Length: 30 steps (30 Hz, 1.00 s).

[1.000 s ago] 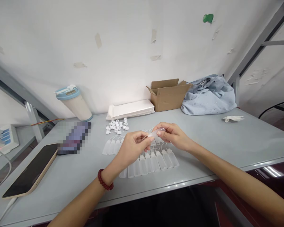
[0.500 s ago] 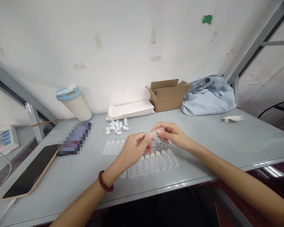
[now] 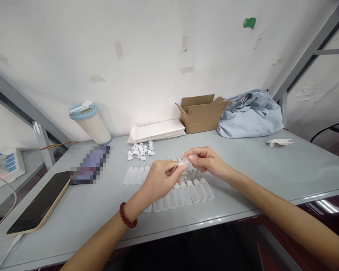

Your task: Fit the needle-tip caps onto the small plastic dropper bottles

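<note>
Bottle (image 3: 187, 161) between left grip (image 3: 161, 178), right grip (image 3: 210, 162)

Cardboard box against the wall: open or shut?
Open: the cardboard box has its flaps raised and splayed, none closing the top. Whether it is full or empty, I cannot tell.

A translucent bottle (image 3: 187, 161) is held by the left hand (image 3: 160, 178) and right hand (image 3: 208, 162) above rows of similar bottles (image 3: 192, 192). White caps (image 3: 141, 149) are scattered on the grey table (image 3: 271, 169), just before a white stack (image 3: 158, 130).
</note>
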{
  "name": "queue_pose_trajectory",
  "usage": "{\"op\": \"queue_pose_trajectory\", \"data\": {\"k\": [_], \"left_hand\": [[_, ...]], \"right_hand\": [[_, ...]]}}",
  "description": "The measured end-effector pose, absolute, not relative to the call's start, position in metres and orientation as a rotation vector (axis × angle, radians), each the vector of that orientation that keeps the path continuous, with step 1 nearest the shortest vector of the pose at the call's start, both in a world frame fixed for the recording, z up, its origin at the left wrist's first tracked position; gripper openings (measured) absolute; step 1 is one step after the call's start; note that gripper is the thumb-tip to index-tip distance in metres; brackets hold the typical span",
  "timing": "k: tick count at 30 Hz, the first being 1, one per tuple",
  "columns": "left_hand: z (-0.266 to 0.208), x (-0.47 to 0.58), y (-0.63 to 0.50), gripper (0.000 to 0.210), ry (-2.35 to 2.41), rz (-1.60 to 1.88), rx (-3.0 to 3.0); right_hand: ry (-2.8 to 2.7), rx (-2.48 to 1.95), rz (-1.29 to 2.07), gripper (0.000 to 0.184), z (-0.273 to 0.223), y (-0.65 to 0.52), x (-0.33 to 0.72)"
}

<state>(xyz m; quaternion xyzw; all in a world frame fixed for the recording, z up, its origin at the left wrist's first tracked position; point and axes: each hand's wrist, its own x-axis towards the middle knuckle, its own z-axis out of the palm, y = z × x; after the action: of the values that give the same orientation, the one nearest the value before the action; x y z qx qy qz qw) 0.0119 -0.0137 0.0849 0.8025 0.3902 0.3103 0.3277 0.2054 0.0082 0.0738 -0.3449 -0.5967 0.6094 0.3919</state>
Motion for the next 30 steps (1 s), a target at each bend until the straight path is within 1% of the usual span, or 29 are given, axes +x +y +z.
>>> {"op": "queue_pose_trajectory", "data": {"k": [5, 9, 10, 13, 17, 20, 25, 30], "left_hand": [[0.083, 0.012, -0.011, 0.041, 1.109, 0.845, 2.293], [0.089, -0.009, 0.007, 0.044, 1.248, 0.834, 2.335], [0.091, -0.019, 0.014, 0.043, 1.314, 0.828, 2.345], [0.088, -0.050, 0.037, 0.027, 1.534, 0.759, 2.385], [0.074, -0.078, 0.059, 0.022, 1.701, 0.572, 2.397], [0.064, -0.082, 0.065, 0.024, 1.727, 0.468, 2.429], [0.058, -0.077, 0.066, 0.025, 1.719, 0.385, 2.514], [0.057, -0.075, 0.067, 0.023, 1.689, 0.367, 2.563]], "right_hand": [[-1.453, -0.907, 1.565, 0.036, 0.075, 0.008, 0.203], [-1.334, -0.934, 1.467, 0.034, 0.076, 0.012, 0.205], [-1.297, -0.942, 1.428, 0.033, 0.076, 0.016, 0.208], [-1.198, -0.976, 1.299, 0.033, 0.073, 0.029, 0.220], [-1.154, -1.061, 1.144, 0.034, 0.065, 0.048, 0.238], [-1.195, -1.134, 1.069, 0.032, 0.057, 0.058, 0.244], [-1.302, -1.218, 0.984, 0.022, 0.043, 0.067, 0.245], [-1.363, -1.302, 0.926, 0.025, 0.032, 0.075, 0.250]]}}
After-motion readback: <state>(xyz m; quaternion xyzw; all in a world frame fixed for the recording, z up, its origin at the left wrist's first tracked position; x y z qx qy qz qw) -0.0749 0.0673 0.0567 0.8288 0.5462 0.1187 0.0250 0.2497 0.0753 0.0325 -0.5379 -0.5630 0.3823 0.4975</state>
